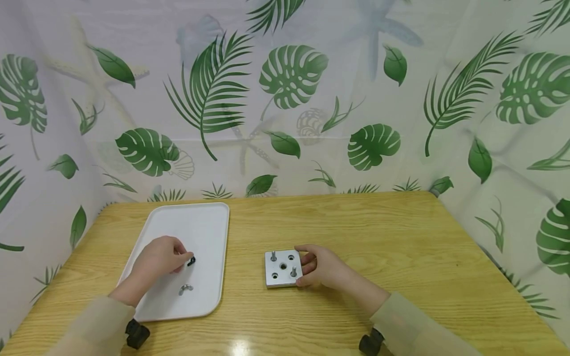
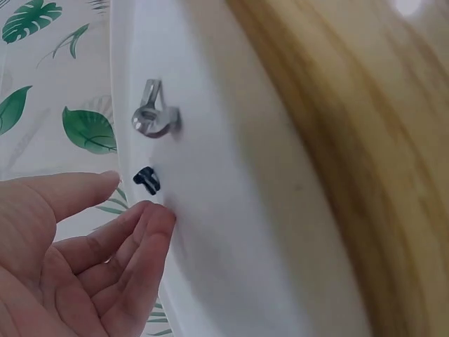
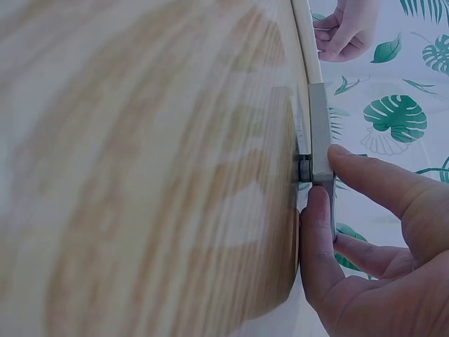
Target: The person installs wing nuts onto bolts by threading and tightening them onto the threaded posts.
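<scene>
My left hand (image 1: 162, 257) reaches over the white tray (image 1: 196, 222), fingertips beside a small black part (image 1: 191, 261). In the left wrist view that black part (image 2: 147, 180) has a short stem and lies just beyond the thumb and fingers, which are apart. A silver wing nut (image 1: 185, 289) lies nearer the tray's front. My right hand (image 1: 325, 268) grips the right edge of a square metal plate (image 1: 282, 258), with holes and two upright bolts. Seen edge-on in the right wrist view, the plate (image 3: 320, 126) has a bolt head under it, between plate and table.
The wooden table (image 1: 383, 227) runs back to a leaf-patterned cloth (image 1: 285, 163), which also stands at both sides. The tray's raised rim (image 1: 225, 247) lies left of the plate, with bare wood between them.
</scene>
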